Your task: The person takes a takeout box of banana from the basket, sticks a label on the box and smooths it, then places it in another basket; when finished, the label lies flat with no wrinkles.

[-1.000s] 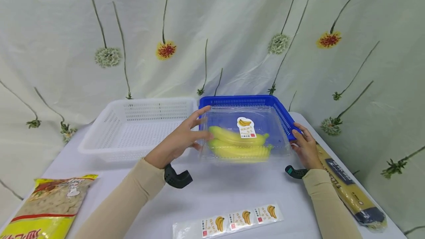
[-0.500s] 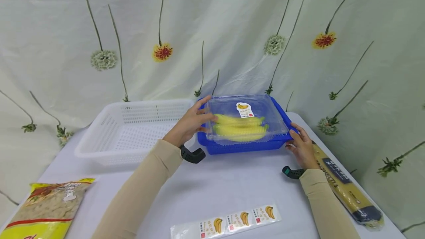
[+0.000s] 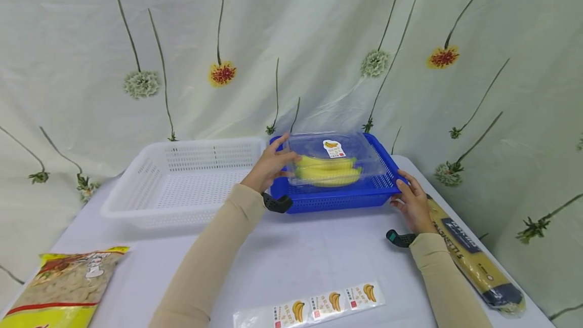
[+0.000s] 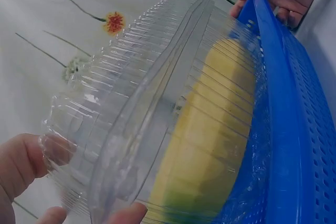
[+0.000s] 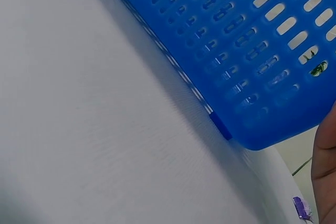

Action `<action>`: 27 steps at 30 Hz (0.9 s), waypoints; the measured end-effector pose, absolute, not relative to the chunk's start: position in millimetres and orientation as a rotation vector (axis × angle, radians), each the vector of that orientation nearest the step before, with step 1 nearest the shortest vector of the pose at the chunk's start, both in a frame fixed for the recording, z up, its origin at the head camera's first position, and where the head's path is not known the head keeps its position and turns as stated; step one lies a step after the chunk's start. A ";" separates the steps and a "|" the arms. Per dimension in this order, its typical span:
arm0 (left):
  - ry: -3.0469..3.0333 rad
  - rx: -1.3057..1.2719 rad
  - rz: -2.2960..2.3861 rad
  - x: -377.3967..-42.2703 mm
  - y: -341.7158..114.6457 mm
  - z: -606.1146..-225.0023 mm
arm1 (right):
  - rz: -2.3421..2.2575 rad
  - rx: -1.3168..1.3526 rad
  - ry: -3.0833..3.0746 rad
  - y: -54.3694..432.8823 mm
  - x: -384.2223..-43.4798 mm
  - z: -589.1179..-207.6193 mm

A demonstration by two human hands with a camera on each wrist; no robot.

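Note:
In the head view, my left hand [image 3: 268,166] grips the left end of a clear plastic clamshell box [image 3: 306,141]. Yellow bananas [image 3: 329,177] with greenish ends show through it, and a banana-printed label [image 3: 334,149] is stuck on its lid. The box is within the outline of a blue perforated basket [image 3: 337,203], slightly tilted; whether it touches the floor of the basket I cannot tell. My right hand [image 3: 413,201] holds the basket's right front rim. In the left wrist view, ridged box walls [image 4: 131,93] stand beside the blue rim [image 4: 273,87].
A white perforated basket [image 3: 159,209] stands left of the blue one. A strip of banana labels [image 3: 314,309] lies at the front. A yellow-and-brown food bag [image 3: 68,285] is at the left, and a long spaghetti pack [image 3: 475,257] at the right. A floral curtain [image 3: 273,24] hangs behind.
My left hand has carried the box away from me, from over the blue basket's front edge to farther inside its outline, and lower. My right hand stays at the rim.

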State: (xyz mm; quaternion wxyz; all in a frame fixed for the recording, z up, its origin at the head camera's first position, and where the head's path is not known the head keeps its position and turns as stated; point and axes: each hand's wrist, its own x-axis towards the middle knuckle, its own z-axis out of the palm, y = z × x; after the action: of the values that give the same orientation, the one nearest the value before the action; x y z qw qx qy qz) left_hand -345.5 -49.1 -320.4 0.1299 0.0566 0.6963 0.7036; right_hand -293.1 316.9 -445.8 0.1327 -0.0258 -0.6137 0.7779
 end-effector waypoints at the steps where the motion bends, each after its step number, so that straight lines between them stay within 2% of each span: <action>1: 2.025 0.155 2.044 -346.4 -48.4 -321.4 | 2.253 -0.077 -1.787 317.1 -293.2 -446.0; 14: 2.083 0.069 1.982 -354.9 -34.5 -337.8 | 2.242 -0.076 -1.804 317.4 -293.5 -447.3; 27: 2.235 0.086 1.854 -356.3 -25.5 -342.6 | 2.236 -0.083 -1.806 317.5 -293.4 -447.5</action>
State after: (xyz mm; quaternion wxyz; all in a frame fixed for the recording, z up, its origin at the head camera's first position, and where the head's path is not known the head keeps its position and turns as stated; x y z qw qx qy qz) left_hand -356.3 -25.5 -342.6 0.1181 0.0295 0.7640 0.6337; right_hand -293.4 317.5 -447.5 0.1327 -0.0287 -0.6226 0.7706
